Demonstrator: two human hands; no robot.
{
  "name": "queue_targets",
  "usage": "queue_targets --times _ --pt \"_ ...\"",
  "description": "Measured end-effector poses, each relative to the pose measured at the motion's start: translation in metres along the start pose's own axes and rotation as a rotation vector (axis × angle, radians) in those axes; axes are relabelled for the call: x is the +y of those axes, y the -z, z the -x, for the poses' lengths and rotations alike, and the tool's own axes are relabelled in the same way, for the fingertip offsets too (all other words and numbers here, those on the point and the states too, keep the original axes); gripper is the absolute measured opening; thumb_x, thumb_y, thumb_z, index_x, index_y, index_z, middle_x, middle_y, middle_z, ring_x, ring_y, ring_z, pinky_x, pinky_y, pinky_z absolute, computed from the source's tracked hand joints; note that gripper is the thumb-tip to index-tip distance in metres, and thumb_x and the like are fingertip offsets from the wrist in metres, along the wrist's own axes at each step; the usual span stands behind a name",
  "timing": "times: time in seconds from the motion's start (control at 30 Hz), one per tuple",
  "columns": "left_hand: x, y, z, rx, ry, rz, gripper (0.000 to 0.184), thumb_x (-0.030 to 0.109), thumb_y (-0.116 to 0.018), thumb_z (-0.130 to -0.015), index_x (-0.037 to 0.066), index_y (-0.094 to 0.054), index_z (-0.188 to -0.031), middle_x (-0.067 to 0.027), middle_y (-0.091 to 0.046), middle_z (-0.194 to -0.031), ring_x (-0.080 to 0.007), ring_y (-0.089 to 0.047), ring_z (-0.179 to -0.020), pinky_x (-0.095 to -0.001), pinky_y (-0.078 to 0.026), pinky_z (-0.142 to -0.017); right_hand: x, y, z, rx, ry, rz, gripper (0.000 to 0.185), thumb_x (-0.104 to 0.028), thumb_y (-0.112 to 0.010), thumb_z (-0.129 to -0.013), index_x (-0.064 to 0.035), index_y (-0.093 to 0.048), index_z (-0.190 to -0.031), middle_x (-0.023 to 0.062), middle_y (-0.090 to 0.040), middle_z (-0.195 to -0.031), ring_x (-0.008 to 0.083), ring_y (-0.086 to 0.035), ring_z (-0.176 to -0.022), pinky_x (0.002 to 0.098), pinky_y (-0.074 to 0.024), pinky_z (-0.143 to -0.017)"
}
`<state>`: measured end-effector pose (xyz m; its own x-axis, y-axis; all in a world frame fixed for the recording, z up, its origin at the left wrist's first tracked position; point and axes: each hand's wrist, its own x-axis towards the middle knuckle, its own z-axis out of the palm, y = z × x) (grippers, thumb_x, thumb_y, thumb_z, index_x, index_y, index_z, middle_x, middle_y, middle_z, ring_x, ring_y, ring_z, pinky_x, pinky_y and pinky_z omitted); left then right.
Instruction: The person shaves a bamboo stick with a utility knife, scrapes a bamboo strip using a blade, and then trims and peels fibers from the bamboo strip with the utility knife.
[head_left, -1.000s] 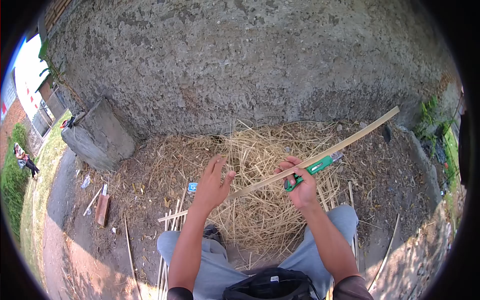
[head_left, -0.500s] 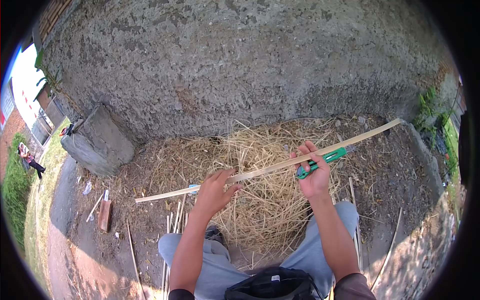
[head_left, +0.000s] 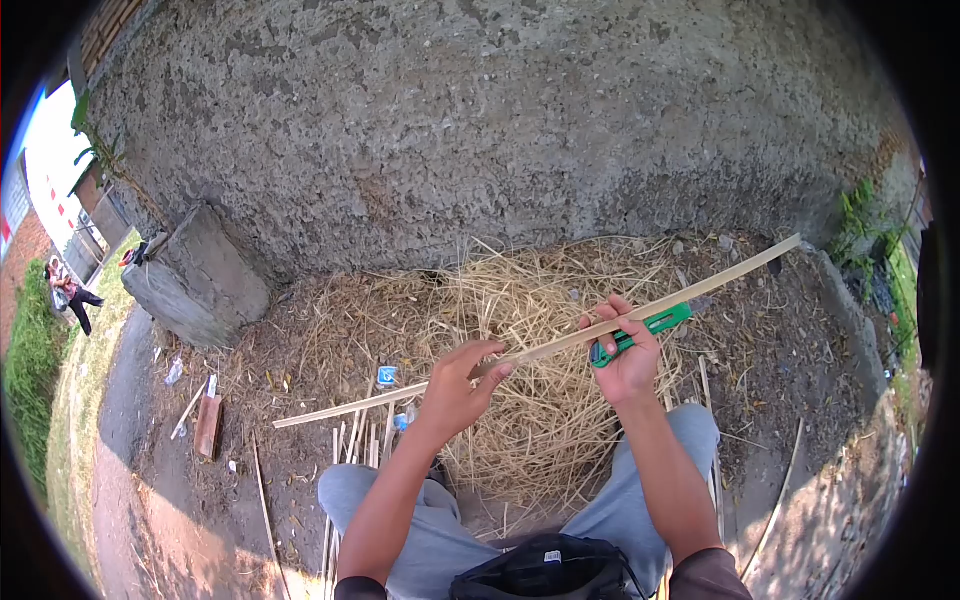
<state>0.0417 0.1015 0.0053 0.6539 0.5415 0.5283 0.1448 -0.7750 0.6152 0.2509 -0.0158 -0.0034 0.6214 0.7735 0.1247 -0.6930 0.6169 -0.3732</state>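
A long, pale bamboo strip [head_left: 722, 276] slants across in front of me, its right end raised toward the wall. My right hand [head_left: 630, 365] grips the strip between thumb and fingers, palm up. That same hand also holds a green box cutter [head_left: 668, 318], lying just under the strip; whether its blade is out I cannot see. Near the strip's middle, my left hand [head_left: 462, 392] is loosely closed around it, thumb below and fingers above. The strip's left part extends past this hand over the ground. Beneath both hands lies a heap of straw-like shavings [head_left: 530, 430].
A rough grey wall [head_left: 450, 140] rises ahead, with a concrete block [head_left: 200, 280] at its left. A wooden-handled blade [head_left: 209, 420] lies on the ground at left. More strips [head_left: 265, 500] lie around my legs. Far left, a person [head_left: 70, 293] stands on grass.
My left hand has slid right along the strip, closer to my right hand, uncovering a blue packet on the ground. My right hand stays nearly still. The distant person has shifted posture.
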Motion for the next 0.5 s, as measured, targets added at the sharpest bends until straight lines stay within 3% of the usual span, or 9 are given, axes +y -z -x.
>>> queue_targets --times 0.17,0.3,0.4,0.47,0.5 --pt "0.010 -0.008 -0.005 -0.108 0.233 0.319 0.021 0.015 -0.070 -0.086 0.000 -0.069 -0.101 -0.0121 -0.070 -0.095 -0.0196 -0.067 -0.086 -0.0321 -0.051 -0.077 0.009 0.002 0.004 -0.055 -0.046 0.023 0.027 -0.006 -0.050 -0.080 0.0027 -0.059 -0.104 0.0132 -0.066 -0.085 0.0137 -0.045 -0.053 0.0434 -0.0454 -0.098" --pt "0.002 -0.011 -0.005 -0.158 0.217 0.292 0.016 0.011 -0.070 -0.086 0.000 -0.070 -0.098 -0.0096 -0.071 -0.091 -0.0155 -0.066 -0.081 -0.0295 -0.051 -0.073 0.011 -0.002 0.006 -0.016 -0.058 0.063 0.025 -0.006 -0.051 -0.080 0.0004 -0.061 -0.102 0.0112 -0.065 -0.080 0.0136 -0.046 -0.052 0.0430 -0.0458 -0.096" --pt "-0.004 -0.009 -0.005 -0.197 0.374 0.407 0.012 0.008 -0.070 -0.084 -0.002 -0.071 -0.092 -0.0091 -0.071 -0.087 -0.0141 -0.065 -0.074 -0.0279 -0.050 -0.068 0.013 0.000 0.009 -0.047 -0.088 0.086 0.024 -0.006 -0.051 -0.080 -0.0001 -0.062 -0.101 0.0115 -0.066 -0.080 0.0136 -0.046 -0.052 0.0433 -0.0469 -0.095" --pt "-0.012 -0.008 -0.006 -0.283 0.622 0.445 0.010 0.006 -0.066 -0.087 -0.004 -0.069 -0.088 -0.0089 -0.070 -0.083 -0.0124 -0.063 -0.070 -0.0267 -0.049 -0.066 0.014 0.000 0.011 -0.038 -0.094 0.094 0.024 -0.007 -0.051 -0.081 -0.0003 -0.062 -0.101 0.0119 -0.066 -0.080 0.0138 -0.046 -0.052 0.0432 -0.0474 -0.094" --pt "-0.014 -0.009 -0.005 -0.281 0.625 0.444 0.010 0.006 -0.066 -0.087 -0.004 -0.069 -0.088 -0.0089 -0.070 -0.083 -0.0124 -0.063 -0.070 -0.0267 -0.049 -0.066 0.015 0.000 0.012 -0.031 -0.097 0.100 0.023 -0.007 -0.050 -0.081 -0.0004 -0.061 -0.101 0.0122 -0.066 -0.081 0.0139 -0.046 -0.052 0.0431 -0.0479 -0.093"
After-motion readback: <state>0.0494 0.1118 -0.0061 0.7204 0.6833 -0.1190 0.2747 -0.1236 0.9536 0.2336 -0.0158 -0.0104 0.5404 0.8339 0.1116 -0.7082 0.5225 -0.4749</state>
